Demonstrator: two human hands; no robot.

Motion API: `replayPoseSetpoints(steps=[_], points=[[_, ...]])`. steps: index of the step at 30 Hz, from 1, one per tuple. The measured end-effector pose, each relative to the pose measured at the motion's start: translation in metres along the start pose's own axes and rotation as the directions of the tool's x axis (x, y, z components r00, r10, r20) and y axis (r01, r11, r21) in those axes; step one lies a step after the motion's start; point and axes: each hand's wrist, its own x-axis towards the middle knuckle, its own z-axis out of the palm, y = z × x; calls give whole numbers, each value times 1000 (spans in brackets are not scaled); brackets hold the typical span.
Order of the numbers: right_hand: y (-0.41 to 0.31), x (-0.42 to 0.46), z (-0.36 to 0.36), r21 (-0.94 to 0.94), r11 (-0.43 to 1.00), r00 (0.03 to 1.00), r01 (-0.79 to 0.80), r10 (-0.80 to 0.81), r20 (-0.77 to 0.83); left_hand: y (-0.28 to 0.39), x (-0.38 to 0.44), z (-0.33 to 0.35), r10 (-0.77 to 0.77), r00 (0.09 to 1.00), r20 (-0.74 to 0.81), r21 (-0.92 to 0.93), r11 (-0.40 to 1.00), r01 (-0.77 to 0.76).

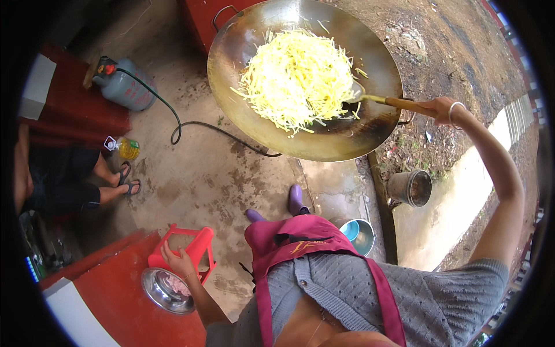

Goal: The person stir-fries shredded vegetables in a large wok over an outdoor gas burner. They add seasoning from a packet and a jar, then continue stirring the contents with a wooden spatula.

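My right hand (446, 112) grips the wooden handle (409, 105) of a long metal spatula, whose head is at the right edge of a heap of pale yellow shreds, perhaps potato (299, 80). The shreds lie in a large, wide metal wok (260, 134) with looped side handles. My left hand (178, 262) is out to the left, fingers apart, and looks to hold nothing. It overlaps a red plastic stool (201, 243) in the view; whether it touches the stool cannot be told. Just below that hand sits a shiny metal bowl (158, 299) with pinkish pieces, apparently raw meat (177, 285).
A grey gas cylinder (130, 89) stands upper left, its dark hose (208, 124) running toward the wok. Nearby are an oil bottle (128, 148) and a person's sandalled feet (130, 186). A bucket (409, 188) and a metal pail (366, 243) are on the right.
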Motion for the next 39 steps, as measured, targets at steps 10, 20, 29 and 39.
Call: replayPoseSetpoints(steps=[10, 20, 29, 39], points=[[-111, 31, 32, -75, 997, 972, 18, -35, -232, 97, 34, 41, 114, 989, 94, -302, 950, -81], [-34, -78, -21, 457, 889, 962, 42, -160, 223, 54, -6, 55, 31, 979, 202, -161, 987, 2], [-174, 99, 69, 1000, -22, 968, -9, -249, 3, 9, -46, -8, -89, 992, 91, -39, 995, 92], [-100, -34, 57, 988, -133, 971, -83, -236, 50, 15, 0, 13, -5, 998, 55, -136, 991, 12]])
